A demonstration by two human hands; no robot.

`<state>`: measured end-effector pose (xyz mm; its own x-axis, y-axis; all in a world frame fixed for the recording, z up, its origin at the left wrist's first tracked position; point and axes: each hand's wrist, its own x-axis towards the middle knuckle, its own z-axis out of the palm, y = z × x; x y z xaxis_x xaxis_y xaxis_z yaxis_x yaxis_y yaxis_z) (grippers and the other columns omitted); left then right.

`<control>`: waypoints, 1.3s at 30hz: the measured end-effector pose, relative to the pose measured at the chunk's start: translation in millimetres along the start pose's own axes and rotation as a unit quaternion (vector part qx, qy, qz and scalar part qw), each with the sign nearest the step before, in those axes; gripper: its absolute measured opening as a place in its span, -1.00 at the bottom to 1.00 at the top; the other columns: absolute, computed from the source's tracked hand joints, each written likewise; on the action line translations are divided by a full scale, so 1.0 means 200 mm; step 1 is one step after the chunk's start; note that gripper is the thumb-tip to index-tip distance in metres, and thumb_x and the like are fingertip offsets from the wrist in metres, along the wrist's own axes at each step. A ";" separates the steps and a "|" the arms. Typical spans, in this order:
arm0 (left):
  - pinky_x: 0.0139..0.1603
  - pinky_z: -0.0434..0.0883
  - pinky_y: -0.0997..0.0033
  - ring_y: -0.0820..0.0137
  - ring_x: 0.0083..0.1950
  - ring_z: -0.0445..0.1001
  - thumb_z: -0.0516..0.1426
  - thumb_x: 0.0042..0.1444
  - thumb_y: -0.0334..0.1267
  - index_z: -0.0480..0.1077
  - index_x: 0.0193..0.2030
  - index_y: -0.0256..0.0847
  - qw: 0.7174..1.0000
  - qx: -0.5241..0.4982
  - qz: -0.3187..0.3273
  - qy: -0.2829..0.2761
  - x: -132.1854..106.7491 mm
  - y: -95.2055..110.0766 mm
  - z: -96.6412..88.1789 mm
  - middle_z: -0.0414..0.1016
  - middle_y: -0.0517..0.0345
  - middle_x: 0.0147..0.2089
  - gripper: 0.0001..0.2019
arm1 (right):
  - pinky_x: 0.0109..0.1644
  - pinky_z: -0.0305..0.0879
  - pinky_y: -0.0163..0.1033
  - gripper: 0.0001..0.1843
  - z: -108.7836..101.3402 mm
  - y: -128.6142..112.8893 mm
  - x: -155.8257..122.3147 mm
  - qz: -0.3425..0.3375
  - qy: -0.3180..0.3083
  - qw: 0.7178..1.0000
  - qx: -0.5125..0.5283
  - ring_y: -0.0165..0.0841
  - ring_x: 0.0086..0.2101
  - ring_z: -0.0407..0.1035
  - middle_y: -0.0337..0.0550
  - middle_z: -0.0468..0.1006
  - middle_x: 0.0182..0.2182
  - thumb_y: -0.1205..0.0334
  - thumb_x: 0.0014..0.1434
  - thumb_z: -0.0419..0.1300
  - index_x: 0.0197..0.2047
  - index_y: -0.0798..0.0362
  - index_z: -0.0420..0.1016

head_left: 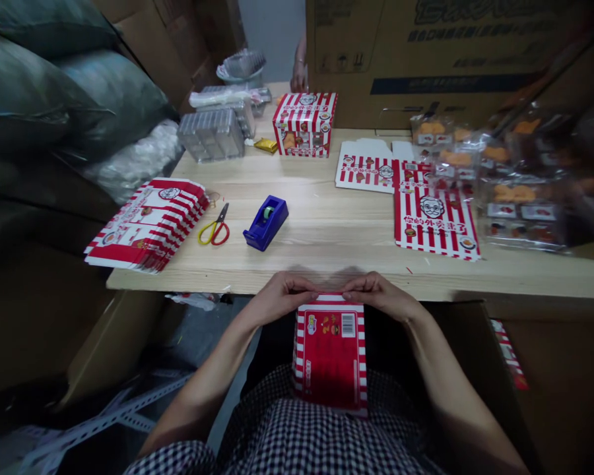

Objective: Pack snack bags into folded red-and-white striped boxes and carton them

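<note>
1. Just past the hands, the near edge of the pale wooden surface (327, 244) runs straight across. A wide strip of bare wood lies beyond it, with the most open room in the middle.
2. Left on the surface are a stack of flat cartons (148, 224), scissors (214, 225) and a blue tape dispenser (266, 223). Toward the far edge sit clear trays (210, 134) and a folded box (305, 124), with a co-worker's hand (299, 76) just beyond it. Right lie two flat blanks (435, 221) and clear bags of snacks (522, 198).
3. Between the left hand (277, 297) and right hand (381, 295), a red-striped carton (329, 356) hangs below the near edge, over the person's checked clothing (297, 429). Both hands are closed, fingers pinching its top edge.
</note>
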<state>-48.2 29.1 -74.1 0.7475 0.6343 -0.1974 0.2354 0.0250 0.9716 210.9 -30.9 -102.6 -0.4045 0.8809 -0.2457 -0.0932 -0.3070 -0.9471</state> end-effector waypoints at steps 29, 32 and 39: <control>0.09 0.53 0.28 0.30 0.00 0.63 0.27 0.22 -0.27 0.54 0.13 -0.11 0.973 -0.141 0.044 0.176 -0.32 0.10 0.15 0.64 0.00 0.07 -0.67 | 0.12 0.48 -0.17 -0.74 0.35 -0.12 -0.33 -0.245 0.222 0.929 -0.166 -0.30 0.02 0.53 -0.20 0.64 0.02 0.33 0.29 0.26 -0.04 -0.20 0.66; 0.07 0.53 0.36 0.30 0.02 0.63 0.30 0.18 -0.29 0.60 0.04 -0.09 0.973 -0.110 0.065 0.193 -0.33 0.12 0.12 0.65 0.04 0.05 -0.72 | 0.11 0.49 -0.20 -0.70 0.36 -0.17 -0.35 -0.274 0.208 0.921 -0.182 -0.31 0.05 0.52 -0.19 0.62 0.06 0.38 0.30 0.25 -0.02 -0.20 0.65; 0.11 0.49 0.25 0.23 0.04 0.60 0.23 0.25 -0.18 0.53 0.12 -0.19 0.975 -0.092 0.078 0.186 -0.19 0.04 0.06 0.64 -0.06 0.05 -0.67 | 0.02 0.54 -0.21 -0.74 0.34 -0.03 -0.24 -0.204 0.239 0.941 -0.123 -0.27 0.00 0.55 -0.16 0.64 0.06 0.20 0.25 0.31 0.01 -0.19 0.65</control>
<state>-67.8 -5.1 -60.9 0.4802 0.8770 -0.0176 -0.0035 0.0219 0.9998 168.3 -95.6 -71.5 0.0803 0.9868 0.1404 0.0852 0.1336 -0.9874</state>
